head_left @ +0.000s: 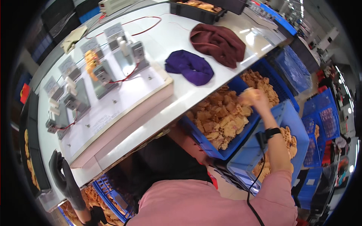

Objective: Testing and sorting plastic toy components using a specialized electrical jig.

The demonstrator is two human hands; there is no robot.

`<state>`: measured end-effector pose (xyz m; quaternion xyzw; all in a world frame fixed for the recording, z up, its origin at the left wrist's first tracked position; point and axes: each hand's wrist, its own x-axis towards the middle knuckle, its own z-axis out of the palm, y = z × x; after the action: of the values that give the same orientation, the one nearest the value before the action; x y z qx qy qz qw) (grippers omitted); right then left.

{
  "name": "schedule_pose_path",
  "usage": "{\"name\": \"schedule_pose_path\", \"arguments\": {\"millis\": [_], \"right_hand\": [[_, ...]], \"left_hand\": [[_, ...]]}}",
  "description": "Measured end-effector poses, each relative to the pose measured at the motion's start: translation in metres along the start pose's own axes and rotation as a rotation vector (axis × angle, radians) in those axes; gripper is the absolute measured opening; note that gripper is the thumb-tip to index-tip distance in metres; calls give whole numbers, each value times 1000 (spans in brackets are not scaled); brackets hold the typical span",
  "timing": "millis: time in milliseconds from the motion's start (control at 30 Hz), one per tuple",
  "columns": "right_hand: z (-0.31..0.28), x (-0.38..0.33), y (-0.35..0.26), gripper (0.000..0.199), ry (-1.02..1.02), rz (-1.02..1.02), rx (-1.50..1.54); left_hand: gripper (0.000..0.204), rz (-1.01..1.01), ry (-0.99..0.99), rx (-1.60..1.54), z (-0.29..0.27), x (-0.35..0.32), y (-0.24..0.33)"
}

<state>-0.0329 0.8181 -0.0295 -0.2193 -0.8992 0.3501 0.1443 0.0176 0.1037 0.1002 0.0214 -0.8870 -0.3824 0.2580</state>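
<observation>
My right hand (252,97), with a black band at the wrist, is over a blue crate (233,150) heaped with flat tan pieces (222,116). Its fingers look closed around something pale, but blur hides what. My left hand (62,173) wears a dark glove and is at the table's left front edge, fingers extended, holding nothing visible. On the table, a pale board (128,100) carries several grey test fixtures (102,77) with small meters and red wires. One fixture has an orange-tan piece (91,62) on it.
A purple cloth (188,67) and a maroon cloth (218,43) lie on the white table (177,28). Black trays of tan pieces stand at the far edge and left side. A second blue crate (298,150) is by my right arm; a blue basket (109,196) is below my left.
</observation>
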Motion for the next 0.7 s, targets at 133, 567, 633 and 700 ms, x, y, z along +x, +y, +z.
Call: {"name": "schedule_pose_path", "arguments": {"millis": [133, 567, 633, 700], "right_hand": [[-44, 37, 50, 55, 384, 46, -16], [117, -77, -309, 15, -261, -989, 193], [148, -89, -346, 14, -186, -1127, 207], [166, -91, -369, 13, -190, -1168, 213]], "left_hand": [[35, -176, 179, -78, -9, -13, -60], [37, -241, 176, -125, 13, -19, -101], [37, -218, 212, -143, 16, -20, -97], [35, -267, 205, -88, 17, -21, -93]]}}
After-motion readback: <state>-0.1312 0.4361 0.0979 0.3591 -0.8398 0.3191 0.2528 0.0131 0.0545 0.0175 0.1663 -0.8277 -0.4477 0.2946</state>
